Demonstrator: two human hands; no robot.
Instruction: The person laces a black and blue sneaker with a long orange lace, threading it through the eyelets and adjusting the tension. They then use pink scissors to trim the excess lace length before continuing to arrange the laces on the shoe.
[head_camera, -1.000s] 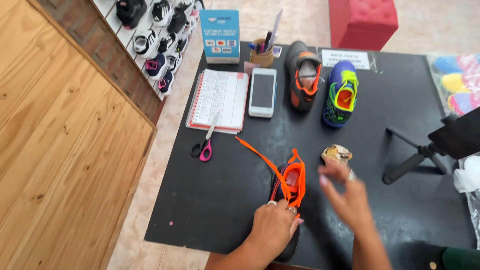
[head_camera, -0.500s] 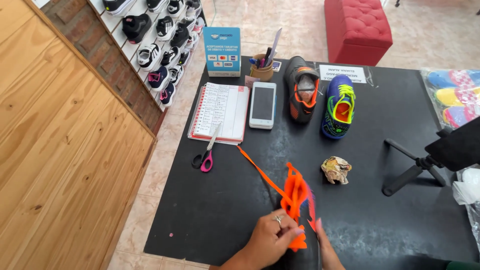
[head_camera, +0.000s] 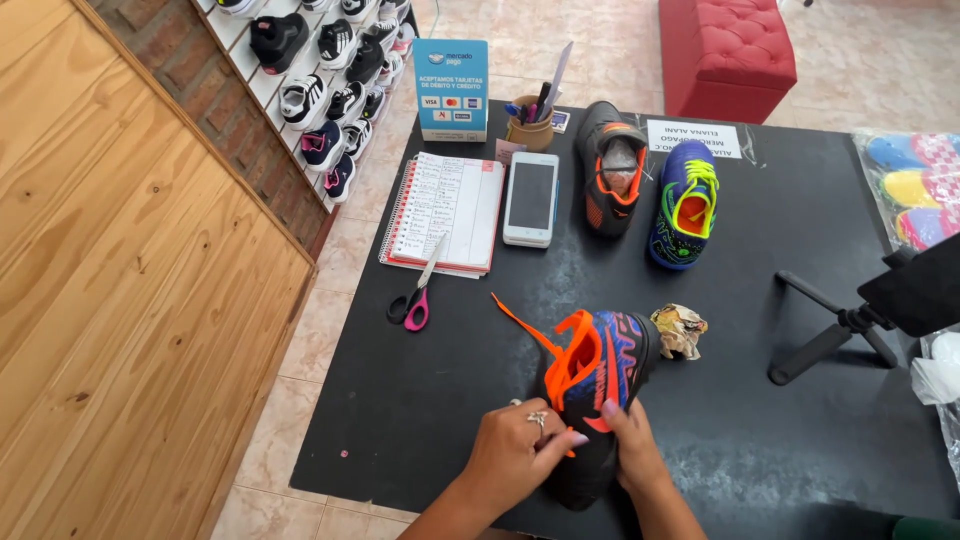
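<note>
A dark sports shoe (head_camera: 610, 375) with orange trim and orange laces lies on the black table (head_camera: 780, 430) near its front edge. My left hand (head_camera: 515, 452) grips the shoe's left side by the orange lacing, a ring on one finger. My right hand (head_camera: 632, 450) holds the shoe's right side, fingers on the upper. One loose orange lace end (head_camera: 515, 320) trails up and left across the table. A crumpled ball of paper (head_camera: 680, 330) rests beside the shoe's toe.
Farther back stand a black-and-orange shoe (head_camera: 612, 165) and a blue-and-green shoe (head_camera: 685, 205), a white phone (head_camera: 531, 198), a spiral notebook (head_camera: 445, 210), pink-handled scissors (head_camera: 415, 300) and a pen cup (head_camera: 532, 125). A small tripod (head_camera: 850, 325) stands right. A wall rack of little shoes (head_camera: 320, 70) is left.
The shoe has been turned and lifted between both hands; my right hand came down from near the paper ball onto the shoe's side. The view also shifted slightly.
</note>
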